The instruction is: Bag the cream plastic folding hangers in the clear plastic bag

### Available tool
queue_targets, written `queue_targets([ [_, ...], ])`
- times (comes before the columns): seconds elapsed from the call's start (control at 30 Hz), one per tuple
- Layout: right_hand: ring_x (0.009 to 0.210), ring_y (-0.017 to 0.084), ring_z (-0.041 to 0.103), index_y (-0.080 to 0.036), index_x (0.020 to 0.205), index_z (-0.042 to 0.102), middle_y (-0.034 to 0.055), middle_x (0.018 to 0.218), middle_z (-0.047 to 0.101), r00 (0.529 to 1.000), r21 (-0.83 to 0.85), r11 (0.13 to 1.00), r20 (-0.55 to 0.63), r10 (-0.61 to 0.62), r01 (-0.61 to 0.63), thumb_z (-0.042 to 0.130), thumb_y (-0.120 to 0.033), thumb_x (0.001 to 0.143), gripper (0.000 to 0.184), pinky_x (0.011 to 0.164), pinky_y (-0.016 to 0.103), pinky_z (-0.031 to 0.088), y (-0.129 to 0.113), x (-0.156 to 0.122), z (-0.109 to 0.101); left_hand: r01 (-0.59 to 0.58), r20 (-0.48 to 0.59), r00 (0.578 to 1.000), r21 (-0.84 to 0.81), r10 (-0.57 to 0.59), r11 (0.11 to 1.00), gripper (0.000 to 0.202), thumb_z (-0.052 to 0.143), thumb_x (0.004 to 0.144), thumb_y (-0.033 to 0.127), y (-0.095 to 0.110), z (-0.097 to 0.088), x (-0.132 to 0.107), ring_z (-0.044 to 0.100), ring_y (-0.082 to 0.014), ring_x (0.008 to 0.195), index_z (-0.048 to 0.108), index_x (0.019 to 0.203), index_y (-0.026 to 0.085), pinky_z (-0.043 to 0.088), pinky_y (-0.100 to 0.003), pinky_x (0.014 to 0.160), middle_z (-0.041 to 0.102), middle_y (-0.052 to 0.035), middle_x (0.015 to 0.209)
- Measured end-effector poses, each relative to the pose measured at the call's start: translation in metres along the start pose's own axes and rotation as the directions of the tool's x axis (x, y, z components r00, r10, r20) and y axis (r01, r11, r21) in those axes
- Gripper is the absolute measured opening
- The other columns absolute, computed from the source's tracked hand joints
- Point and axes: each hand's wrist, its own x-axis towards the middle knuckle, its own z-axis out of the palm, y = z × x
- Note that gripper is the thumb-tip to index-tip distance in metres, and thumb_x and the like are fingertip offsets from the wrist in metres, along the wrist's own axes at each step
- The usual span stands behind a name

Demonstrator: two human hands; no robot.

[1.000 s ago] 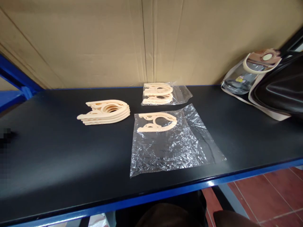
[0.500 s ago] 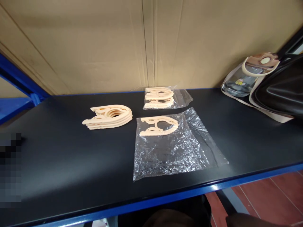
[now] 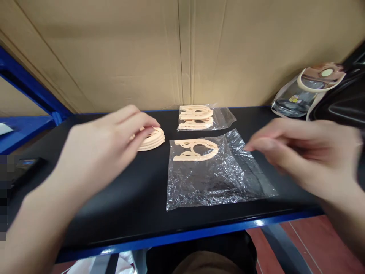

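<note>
My left hand [image 3: 105,142] is over the stack of cream folding hangers [image 3: 152,141], its fingers a little apart. The hand hides the left part of the stack, and whether the fingertips touch it I cannot tell. A clear plastic bag [image 3: 208,182] lies flat to the right, with a cream folding hanger [image 3: 196,152] inside its far left part. By the bag's right edge is my right hand [image 3: 310,152], slightly blurred. Its thumb and forefinger come together, with nothing visible between them.
Behind the bag lies another clear bag [image 3: 196,117] with cream hangers in it. A clear water bottle [image 3: 302,95] with a strap stands at the back right, beside a black bag [image 3: 345,99]. Cardboard [image 3: 114,57] closes off the back of the black tabletop [image 3: 128,217].
Both my hands have come into view, the left over the hanger stack and the right beside the bag. The view has shifted slightly; the bags and hangers lie as before.
</note>
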Motion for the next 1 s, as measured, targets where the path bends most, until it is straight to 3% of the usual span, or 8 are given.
queue_targets([
  [0.1,0.042,0.006,0.027,-0.018,0.060,0.053,-0.0077,0.046,0.030,0.982,-0.045,0.991,0.142,-0.121,0.129,0.052,-0.032,0.097,0.040,0.044,0.023,0.025,0.025,0.020,0.016,0.237,0.054,0.970,-0.004,-0.237,0.971,0.025,0.050,0.089,0.040,-0.030,0.006,0.018,0.054,-0.0140,0.064,0.067,0.086,0.022,0.027,-0.024,0.055,0.064,0.0035,0.075],
  [0.23,0.042,0.008,0.032,-0.018,0.061,0.052,-0.0061,0.045,0.033,0.950,-0.263,0.943,0.285,-0.124,0.202,0.046,-0.036,0.096,0.040,0.049,0.025,0.024,0.061,0.031,0.041,0.460,0.198,0.882,-0.163,-0.428,0.873,0.031,0.049,0.089,0.041,-0.067,0.028,0.031,0.056,-0.0135,0.068,0.066,0.099,0.017,0.041,-0.026,0.070,0.062,0.0020,0.070],
  [0.33,0.044,0.010,0.034,-0.019,0.064,0.055,-0.0047,0.047,0.036,0.947,-0.332,0.926,0.312,-0.072,0.180,0.042,-0.039,0.097,0.040,0.050,0.025,0.024,0.078,0.027,0.051,0.526,0.450,0.819,-0.343,-0.355,0.778,0.045,0.052,0.085,0.050,-0.089,0.043,0.028,0.061,-0.0193,0.094,0.062,0.113,0.016,0.046,-0.031,0.086,0.067,-0.0043,0.105],
  [0.47,0.045,0.010,0.033,-0.019,0.069,0.058,-0.0044,0.048,0.037,0.937,-0.331,0.932,0.348,-0.026,0.149,0.040,-0.040,0.098,0.041,0.051,0.025,0.025,0.085,0.020,0.051,0.603,0.766,0.603,-0.255,-0.223,0.756,0.075,0.057,0.075,0.070,-0.104,0.047,0.011,0.058,-0.0239,0.111,0.048,0.136,0.029,0.045,-0.034,0.095,0.059,-0.0015,0.131],
  [0.5,0.044,0.010,0.033,-0.019,0.069,0.058,-0.0046,0.048,0.037,0.935,-0.328,0.933,0.354,-0.024,0.148,0.040,-0.040,0.098,0.040,0.050,0.025,0.024,0.085,0.018,0.050,0.596,0.797,0.573,-0.246,-0.190,0.765,0.081,0.061,0.071,0.070,-0.106,0.046,0.007,0.058,-0.0245,0.111,0.044,0.139,0.030,0.046,-0.035,0.094,0.058,-0.0019,0.132],
  [0.67,0.041,0.009,0.030,-0.019,0.070,0.058,-0.0061,0.046,0.033,0.937,-0.281,0.949,0.346,-0.039,0.144,0.042,-0.041,0.099,0.040,0.048,0.024,0.023,0.085,0.017,0.044,0.494,0.720,0.661,-0.205,-0.211,0.845,0.086,0.071,0.069,0.062,-0.114,0.044,-0.006,0.061,-0.0284,0.106,0.043,0.141,0.025,0.049,-0.045,0.089,0.058,-0.0085,0.132],
  [0.77,0.040,0.009,0.026,-0.019,0.068,0.057,-0.0067,0.046,0.031,0.939,-0.250,0.958,0.340,-0.052,0.144,0.043,-0.040,0.099,0.040,0.047,0.024,0.022,0.084,0.017,0.041,0.462,0.694,0.681,-0.159,-0.234,0.872,0.089,0.074,0.067,0.066,-0.123,0.050,-0.010,0.060,-0.0311,0.108,0.045,0.140,0.025,0.049,-0.049,0.089,0.058,-0.0101,0.132],
  [1.0,0.041,0.008,0.031,-0.018,0.081,0.063,-0.0068,0.049,0.038,0.942,-0.231,0.966,0.334,-0.029,0.112,0.043,-0.038,0.100,0.034,0.048,0.024,0.026,0.083,0.017,0.040,0.352,0.649,0.748,-0.207,-0.141,0.913,0.067,0.069,0.077,0.062,-0.132,0.057,-0.015,0.063,-0.0226,0.096,0.054,0.129,0.022,0.052,-0.035,0.079,0.064,-0.0049,0.120],
])
